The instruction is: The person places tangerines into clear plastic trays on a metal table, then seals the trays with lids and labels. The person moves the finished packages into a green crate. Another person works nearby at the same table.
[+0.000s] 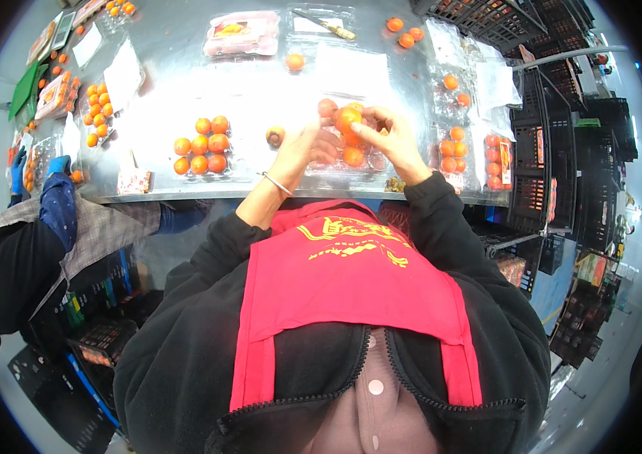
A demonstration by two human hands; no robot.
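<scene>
At the table's front, my right hand [393, 140] pinches a round orange fruit [347, 119], perhaps a persimmon or tomato, between thumb and fingers. Under it stands a clear plastic tray [322, 168] with several more such fruits [353, 156], partly hidden by my hands. My left hand [306, 147] is beside the tray's left side, its fingers stretched toward the fruits and apparently holding nothing. Left of that hand lies a darker brownish-orange fruit [275, 136]. Farther left, a clear tray holds several orange fruits in rows [199, 144].
A wrapped pack [242, 34] and a knife [325, 25] on a clear tray lie at the back. Filled trays [453, 149] stand on the right, near black crates [533, 151]. A co-worker's blue-gloved hand [59, 165] is at the far left beside more fruit.
</scene>
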